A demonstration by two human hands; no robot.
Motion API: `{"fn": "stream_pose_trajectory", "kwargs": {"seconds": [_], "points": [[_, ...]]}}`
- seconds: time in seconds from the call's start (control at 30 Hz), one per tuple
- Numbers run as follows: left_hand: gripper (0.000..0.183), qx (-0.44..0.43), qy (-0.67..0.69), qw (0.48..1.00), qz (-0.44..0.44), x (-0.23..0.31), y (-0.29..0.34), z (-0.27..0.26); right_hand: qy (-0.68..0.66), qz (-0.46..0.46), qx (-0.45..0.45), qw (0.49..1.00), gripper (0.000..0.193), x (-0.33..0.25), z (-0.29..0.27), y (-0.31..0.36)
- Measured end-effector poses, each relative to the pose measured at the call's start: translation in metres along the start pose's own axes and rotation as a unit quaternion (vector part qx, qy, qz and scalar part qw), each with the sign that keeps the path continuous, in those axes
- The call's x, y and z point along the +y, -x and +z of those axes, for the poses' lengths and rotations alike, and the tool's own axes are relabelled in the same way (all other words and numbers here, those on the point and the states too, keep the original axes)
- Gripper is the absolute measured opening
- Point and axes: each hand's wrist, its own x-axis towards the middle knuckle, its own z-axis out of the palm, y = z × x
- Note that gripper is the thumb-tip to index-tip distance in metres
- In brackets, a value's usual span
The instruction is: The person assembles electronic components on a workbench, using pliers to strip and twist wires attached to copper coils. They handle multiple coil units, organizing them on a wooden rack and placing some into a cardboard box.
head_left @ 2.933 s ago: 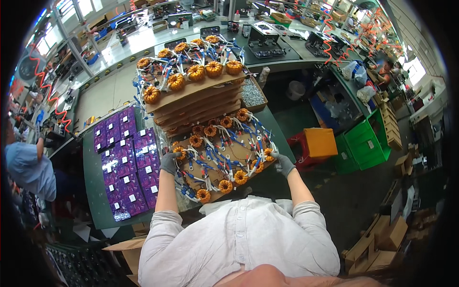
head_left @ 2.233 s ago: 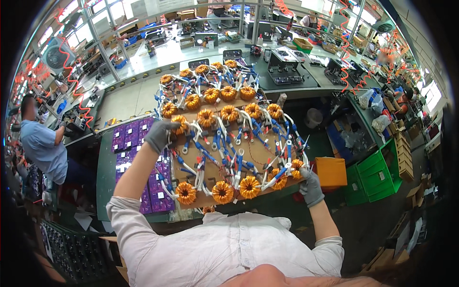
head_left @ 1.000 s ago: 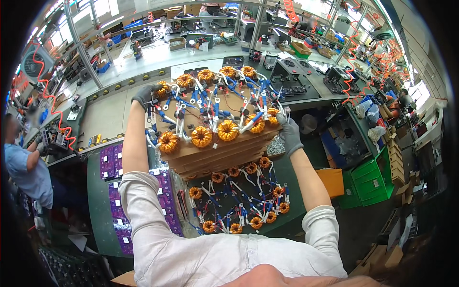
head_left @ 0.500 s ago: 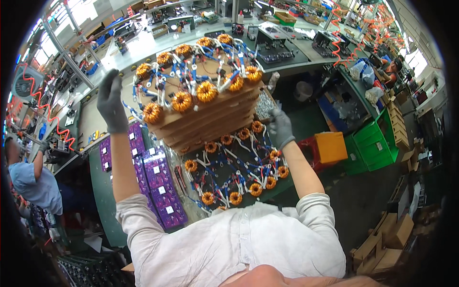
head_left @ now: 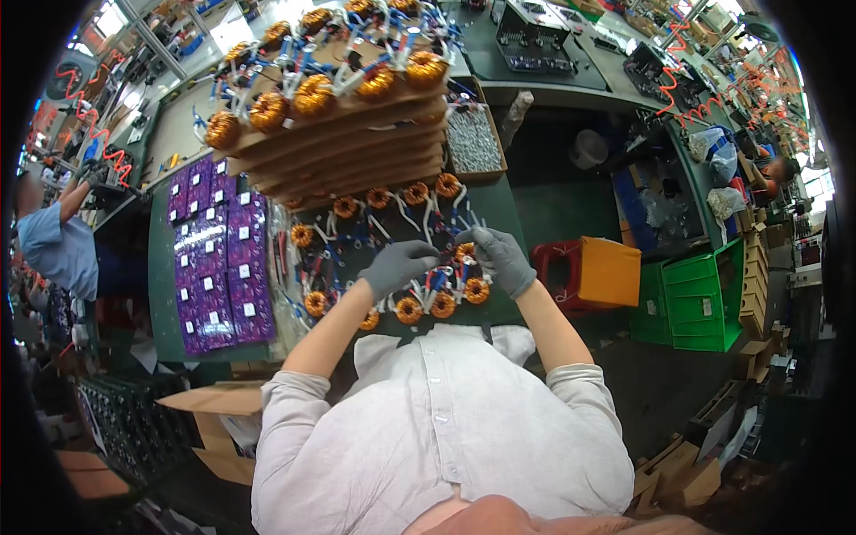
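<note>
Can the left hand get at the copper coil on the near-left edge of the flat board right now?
Probably yes. The grey-gloved left hand hovers over the flat board of copper ring coils, and the near-left coil lies uncovered just beside it. The stack of cardboard trays sits farther back, not in the way.

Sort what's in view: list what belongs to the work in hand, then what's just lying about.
In hand:
left hand
right hand
toroidal copper coils on the bench
stacked cardboard trays of coils

Lying about:
purple boxes
red stool
green crates
</note>
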Motion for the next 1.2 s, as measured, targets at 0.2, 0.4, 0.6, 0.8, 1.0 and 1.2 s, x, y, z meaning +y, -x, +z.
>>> {"fn": "stream_pose_trajectory", "kwargs": {"seconds": [0.2, 0.4, 0.6, 0.8, 1.0, 1.2], "points": [[0.036, -0.016, 0.059, 0.995, -0.077, -0.038, -0.036, 0.125, -0.011, 0.095, 0.078, 0.992, 0.022, 0.02, -0.103, 0.034], [0.048, 0.222, -0.09, 0.967, -0.086, -0.033, -0.072, 0.19, 0.096, 0.107, 0.115, 0.983, 0.016, 0.061, -0.138, 0.027], [0.034, 0.266, -0.08, 0.948, -0.155, -0.037, -0.105, 0.221, 0.12, 0.05, 0.113, 0.985, 0.017, 0.056, -0.137, 0.011], [0.038, 0.199, -0.095, 0.964, -0.15, -0.026, -0.094, 0.215, 0.196, 0.002, 0.057, 0.979, 0.017, 0.072, -0.154, -0.003], [0.048, 0.153, -0.101, 0.975, -0.123, -0.031, -0.091, 0.21, 0.11, 0.029, 0.088, 0.99, 0.015, 0.074, -0.157, -0.006], [0.045, 0.126, 0.002, 0.987, -0.104, -0.052, -0.105, 0.202, 0.289, -0.028, 0.12, 0.949, 0.021, 0.083, -0.161, -0.015]]}}
